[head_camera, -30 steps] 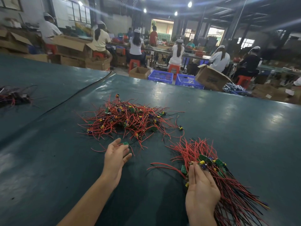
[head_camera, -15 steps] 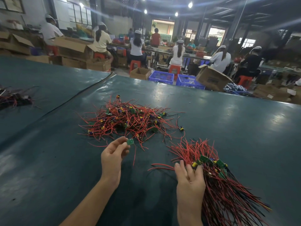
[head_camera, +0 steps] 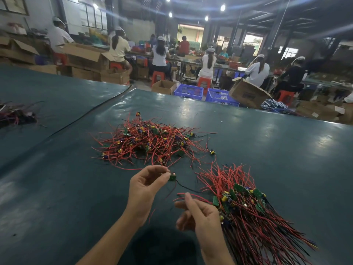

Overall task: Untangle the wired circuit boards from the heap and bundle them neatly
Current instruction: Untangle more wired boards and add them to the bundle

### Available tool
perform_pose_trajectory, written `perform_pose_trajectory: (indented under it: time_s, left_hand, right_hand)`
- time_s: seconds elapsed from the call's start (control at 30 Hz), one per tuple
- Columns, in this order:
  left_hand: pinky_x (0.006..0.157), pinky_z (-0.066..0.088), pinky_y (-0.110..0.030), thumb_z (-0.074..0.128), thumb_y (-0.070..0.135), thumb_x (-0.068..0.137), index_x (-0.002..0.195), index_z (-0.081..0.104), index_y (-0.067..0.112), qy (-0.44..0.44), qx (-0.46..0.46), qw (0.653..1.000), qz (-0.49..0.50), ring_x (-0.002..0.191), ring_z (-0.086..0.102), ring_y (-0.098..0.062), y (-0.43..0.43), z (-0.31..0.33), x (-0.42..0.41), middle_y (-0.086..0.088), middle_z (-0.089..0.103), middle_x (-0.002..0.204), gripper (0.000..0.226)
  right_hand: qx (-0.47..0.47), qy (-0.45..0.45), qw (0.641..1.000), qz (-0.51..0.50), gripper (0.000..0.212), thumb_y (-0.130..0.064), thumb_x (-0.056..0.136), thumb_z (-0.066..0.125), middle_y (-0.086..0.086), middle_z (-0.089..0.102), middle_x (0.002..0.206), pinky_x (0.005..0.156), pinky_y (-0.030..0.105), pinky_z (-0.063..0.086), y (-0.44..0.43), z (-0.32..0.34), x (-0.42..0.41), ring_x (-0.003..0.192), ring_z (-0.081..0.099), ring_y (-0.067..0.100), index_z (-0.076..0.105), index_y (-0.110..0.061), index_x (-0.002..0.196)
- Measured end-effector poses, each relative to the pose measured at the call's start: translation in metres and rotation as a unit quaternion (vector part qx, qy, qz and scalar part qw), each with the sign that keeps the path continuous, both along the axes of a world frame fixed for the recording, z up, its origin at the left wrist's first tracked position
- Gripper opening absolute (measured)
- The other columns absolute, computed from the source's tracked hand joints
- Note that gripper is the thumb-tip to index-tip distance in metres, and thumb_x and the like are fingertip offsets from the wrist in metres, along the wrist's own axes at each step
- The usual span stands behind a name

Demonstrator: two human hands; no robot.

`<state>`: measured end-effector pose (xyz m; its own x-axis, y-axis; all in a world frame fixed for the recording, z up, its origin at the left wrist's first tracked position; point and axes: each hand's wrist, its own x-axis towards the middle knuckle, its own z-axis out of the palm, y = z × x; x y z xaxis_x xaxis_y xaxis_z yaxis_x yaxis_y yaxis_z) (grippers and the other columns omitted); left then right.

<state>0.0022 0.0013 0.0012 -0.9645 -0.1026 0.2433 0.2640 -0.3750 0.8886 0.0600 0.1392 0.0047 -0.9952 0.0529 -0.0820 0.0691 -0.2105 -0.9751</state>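
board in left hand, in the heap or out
Out: the left hand pinches the board short of the heap, wires trailing clear.

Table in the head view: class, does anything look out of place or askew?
Yes. One yellow-and-black component lies apart, right of the tangled red-wire heap, strayed on its wire. The left hand pinches a small green circuit board.

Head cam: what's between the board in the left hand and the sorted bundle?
Head view: a thin black wire trailing from the board that the left hand pinches, and a red wire beside it, over bare table before the bundle.
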Motion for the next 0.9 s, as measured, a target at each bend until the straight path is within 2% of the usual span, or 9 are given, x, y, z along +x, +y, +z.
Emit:
perform_pose_trajectory:
  time_s: [0.1, 0.17, 0.27, 0.37, 0.5, 0.57, 0.7, 0.8, 0.9]
  left_hand:
    - [0.071, 0.053, -0.017, 0.078, 0.007, 0.066, 0.072, 0.076, 0.018, -0.015, 0.003, 0.998, -0.068, 0.073, 0.067, -0.01, 0.003, 0.004, 0.006, -0.003, 0.072, 0.075, 0.013]
    - [0.068, 0.053, -0.017, 0.083, 0.001, 0.063, 0.069, 0.076, 0.015, -0.031, 0.016, 0.993, -0.109, 0.07, 0.066, -0.01, 0.006, 0.006, 0.008, -0.004, 0.07, 0.073, 0.017]
    - [0.065, 0.053, -0.018, 0.079, 0.009, 0.058, 0.068, 0.074, 0.012, -0.05, 0.049, 0.986, -0.153, 0.066, 0.064, -0.013, 0.008, 0.007, 0.012, -0.008, 0.068, 0.071, 0.012]
    - [0.066, 0.053, -0.02, 0.079, 0.016, 0.058, 0.069, 0.073, 0.013, -0.056, 0.057, 0.982, -0.171, 0.068, 0.065, -0.014, 0.01, 0.008, 0.013, -0.01, 0.068, 0.073, 0.012]
    - [0.063, 0.053, -0.021, 0.076, 0.017, 0.071, 0.068, 0.072, 0.018, -0.063, 0.06, 0.984, -0.157, 0.073, 0.068, -0.014, 0.011, 0.009, 0.012, -0.009, 0.071, 0.081, 0.005]
    - [0.06, 0.053, -0.022, 0.077, 0.025, 0.072, 0.061, 0.068, 0.02, -0.078, 0.05, 0.988, -0.127, 0.07, 0.067, -0.015, 0.011, 0.008, 0.011, -0.009, 0.071, 0.081, 0.015]
    - [0.053, 0.051, -0.024, 0.064, 0.039, 0.073, 0.055, 0.065, 0.017, -0.089, -0.012, 0.989, -0.116, 0.059, 0.067, -0.022, 0.012, 0.005, 0.011, -0.016, 0.073, 0.081, 0.028]
    - [0.051, 0.048, -0.024, 0.058, 0.053, 0.075, 0.062, 0.073, 0.009, -0.119, -0.076, 0.976, -0.165, 0.055, 0.064, -0.021, 0.016, 0.004, 0.013, -0.021, 0.072, 0.077, 0.048]
    - [0.05, 0.044, -0.024, 0.051, 0.059, 0.08, 0.078, 0.076, 0.012, -0.146, -0.11, 0.958, -0.223, 0.058, 0.061, -0.018, 0.02, 0.002, 0.016, -0.013, 0.071, 0.074, 0.054]
  right_hand:
    - [-0.017, -0.002, 0.998, 0.053, 0.039, -0.049, 0.074, 0.059, 0.016, 0.07, 0.066, 0.043, 0.023, 0.045, -0.006, 0.001, 0.002, 0.048, 0.058, 0.015, 0.077, -0.014, 0.078]
    - [-0.037, 0.01, 0.999, 0.014, 0.038, -0.048, 0.077, 0.056, 0.014, 0.068, 0.064, 0.043, 0.023, 0.042, -0.006, -0.001, 0.0, 0.046, 0.055, 0.014, 0.077, -0.017, 0.084]
    - [-0.038, 0.057, 0.996, -0.053, 0.032, -0.04, 0.081, 0.057, 0.005, 0.061, 0.059, 0.047, 0.025, 0.043, -0.001, -0.002, -0.003, 0.049, 0.055, 0.01, 0.073, -0.032, 0.107]
    - [-0.06, 0.078, 0.989, -0.114, 0.021, -0.031, 0.077, 0.063, 0.0, 0.055, 0.056, 0.041, 0.021, 0.041, 0.0, -0.001, -0.005, 0.045, 0.047, 0.007, 0.077, -0.029, 0.092]
    - [-0.079, 0.098, 0.981, -0.146, 0.011, -0.024, 0.077, 0.064, 0.004, 0.062, 0.059, 0.037, 0.02, 0.04, 0.0, -0.001, -0.006, 0.042, 0.049, 0.009, 0.074, -0.023, 0.072]
    - [-0.094, 0.1, 0.98, -0.146, 0.012, -0.022, 0.077, 0.064, 0.008, 0.063, 0.06, 0.035, 0.021, 0.039, 0.001, -0.002, -0.007, 0.04, 0.049, 0.012, 0.071, -0.017, 0.07]
    - [-0.14, 0.092, 0.976, -0.14, 0.014, -0.018, 0.077, 0.061, 0.01, 0.061, 0.058, 0.034, 0.021, 0.038, 0.002, -0.002, -0.008, 0.038, 0.047, 0.013, 0.064, -0.005, 0.075]
    - [-0.146, 0.086, 0.977, -0.13, 0.019, -0.02, 0.08, 0.06, 0.008, 0.058, 0.058, 0.034, 0.022, 0.037, 0.003, 0.001, -0.006, 0.04, 0.046, 0.012, 0.07, -0.01, 0.067]
    - [-0.139, 0.085, 0.978, -0.129, 0.028, -0.021, 0.084, 0.057, 0.005, 0.057, 0.054, 0.038, 0.022, 0.041, 0.003, 0.003, -0.005, 0.041, 0.048, 0.012, 0.072, -0.014, 0.061]
